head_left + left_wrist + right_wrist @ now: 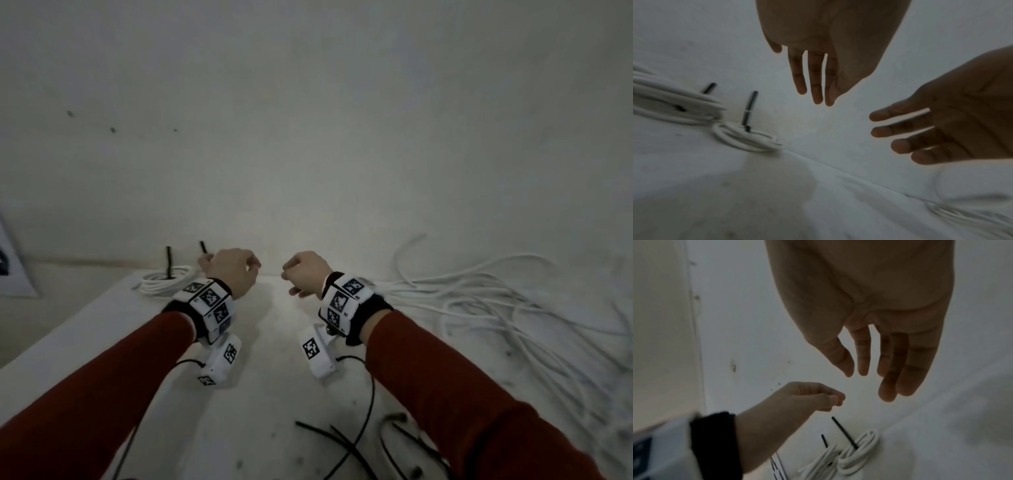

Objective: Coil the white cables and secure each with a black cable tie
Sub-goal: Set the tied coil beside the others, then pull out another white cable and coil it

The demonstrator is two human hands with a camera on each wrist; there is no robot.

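Two coiled white cables lie at the table's back left, the nearer coil (pixel 748 139) and a larger coil (pixel 670 104). A black tie (pixel 750 110) stands up out of each. In the head view the coils (pixel 164 282) sit just left of my left hand (pixel 236 270). It hangs above them holding nothing, fingers relaxed (pixel 817 91). My right hand (pixel 303 274) hovers beside it, also empty, fingers spread (pixel 863 368). The two hands are apart. A tangle of loose white cables (pixel 479 301) covers the table's right side.
Loose black cable ties (pixel 339 442) lie near the front edge, between my forearms. The white table (pixel 274 377) meets a pale wall just beyond my hands. Thin black wires (pixel 371 404) hang from the wrist cameras.
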